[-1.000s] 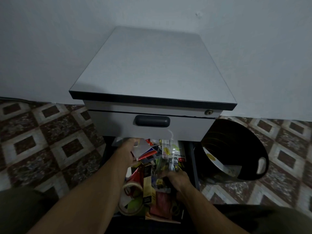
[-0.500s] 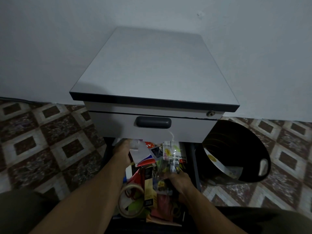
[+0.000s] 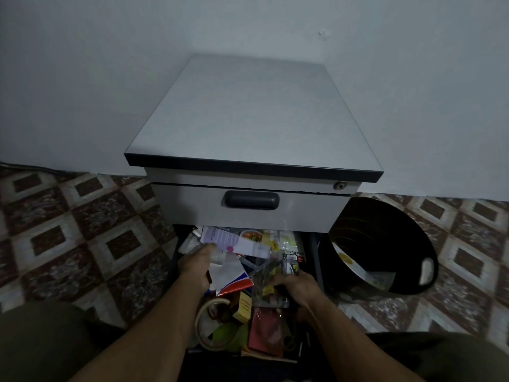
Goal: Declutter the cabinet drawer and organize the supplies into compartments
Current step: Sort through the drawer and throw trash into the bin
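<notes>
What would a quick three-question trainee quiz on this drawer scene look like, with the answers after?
1. True or false: the top drawer of the cabinet is pulled open.
2. Which hand touches the white-and-purple card? A) left B) right C) neither
3. What stands on the floor to the right of the cabinet?

Key:
1. False; it is shut, and the cluttered lower drawer is open.
2. A; the left hand. The right hand grips a clear packet.
3. A black bin.

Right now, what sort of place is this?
Probably a home or small office corner: a grey drawer cabinet against a plain wall, patterned floor tiles, and a black bin beside it.
</notes>
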A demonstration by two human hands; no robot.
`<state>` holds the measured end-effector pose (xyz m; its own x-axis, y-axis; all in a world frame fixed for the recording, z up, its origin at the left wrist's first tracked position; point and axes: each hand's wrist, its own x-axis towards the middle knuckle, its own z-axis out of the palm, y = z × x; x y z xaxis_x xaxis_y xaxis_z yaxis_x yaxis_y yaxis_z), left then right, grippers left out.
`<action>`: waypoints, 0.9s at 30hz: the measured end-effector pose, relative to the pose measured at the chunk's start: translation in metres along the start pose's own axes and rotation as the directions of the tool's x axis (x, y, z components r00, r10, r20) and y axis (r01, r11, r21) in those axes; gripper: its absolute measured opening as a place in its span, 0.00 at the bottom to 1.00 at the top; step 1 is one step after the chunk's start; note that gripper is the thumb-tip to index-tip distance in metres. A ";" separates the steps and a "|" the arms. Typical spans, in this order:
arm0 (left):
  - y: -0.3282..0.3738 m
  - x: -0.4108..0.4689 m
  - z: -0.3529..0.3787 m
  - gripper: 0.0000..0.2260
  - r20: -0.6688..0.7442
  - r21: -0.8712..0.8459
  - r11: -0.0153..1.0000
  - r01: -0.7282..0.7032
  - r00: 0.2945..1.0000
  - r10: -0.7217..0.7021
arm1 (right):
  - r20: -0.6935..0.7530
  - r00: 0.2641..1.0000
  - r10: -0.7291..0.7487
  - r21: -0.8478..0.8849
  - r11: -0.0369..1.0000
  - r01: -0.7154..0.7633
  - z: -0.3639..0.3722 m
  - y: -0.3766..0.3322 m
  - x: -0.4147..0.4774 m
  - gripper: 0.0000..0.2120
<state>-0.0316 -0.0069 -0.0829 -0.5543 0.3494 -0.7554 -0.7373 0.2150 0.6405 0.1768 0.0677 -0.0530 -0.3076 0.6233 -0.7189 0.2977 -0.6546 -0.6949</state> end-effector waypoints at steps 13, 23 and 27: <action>0.000 -0.045 -0.038 0.13 0.079 0.078 0.994 -0.073 0.995 0.067 | 0.042 0.998 0.040 -0.053 0.998 -0.038 -0.018 0.005 -0.013 0.01; 0.009 -0.082 -0.052 0.04 0.122 0.158 0.982 -0.104 0.989 0.085 | 0.060 0.995 0.081 -0.070 0.995 -0.077 -0.030 -0.010 -0.020 0.02; 0.011 -0.088 -0.054 0.04 0.124 0.165 0.981 -0.104 0.989 0.084 | 0.045 0.997 0.056 -0.142 0.989 -0.049 -0.033 -0.014 -0.025 0.03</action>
<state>-0.0123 -0.0848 -0.0172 -0.5621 0.4766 -0.6759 -0.6015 0.3253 0.7296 0.2105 0.0756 -0.0258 -0.3309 0.5657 -0.7553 0.4378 -0.6170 -0.6539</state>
